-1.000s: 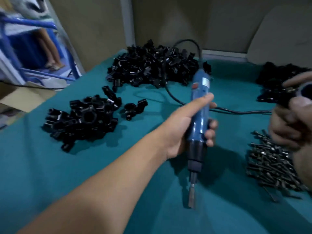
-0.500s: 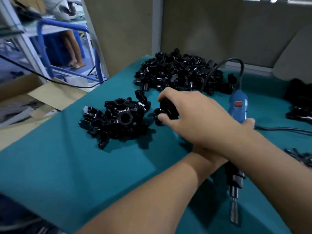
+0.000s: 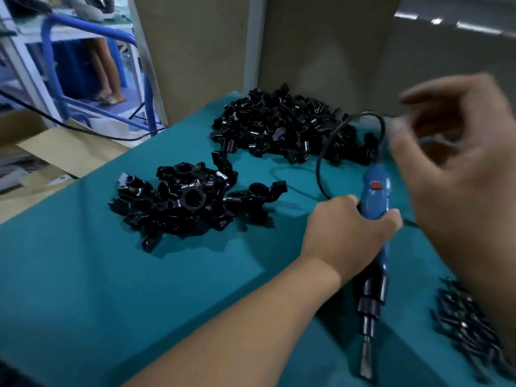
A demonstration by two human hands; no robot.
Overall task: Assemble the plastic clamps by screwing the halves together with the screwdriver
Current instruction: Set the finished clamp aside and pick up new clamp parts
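My left hand (image 3: 346,233) grips the blue electric screwdriver (image 3: 374,202), which points down toward me with its bit (image 3: 366,358) near the teal cloth. My right hand (image 3: 458,174) is raised above the screwdriver, blurred, with its fingers loosely spread and nothing in it. A small heap of assembled black clamps (image 3: 178,202) lies left of the screwdriver, and one more clamp (image 3: 254,196) sits at that heap's right side. A large pile of black clamp halves (image 3: 284,129) lies at the back. A pile of dark screws (image 3: 472,325) lies at the lower right.
The teal table (image 3: 111,289) ends at the left, where cardboard (image 3: 64,146) and a blue metal frame (image 3: 92,29) stand beyond it. A person's legs (image 3: 106,68) show at the upper left. The screwdriver's black cable (image 3: 329,146) loops over the back pile.
My right hand let go of a clamp beside the small heap and lifted away to the right. My left hand still grips the screwdriver. The camera has swung left.
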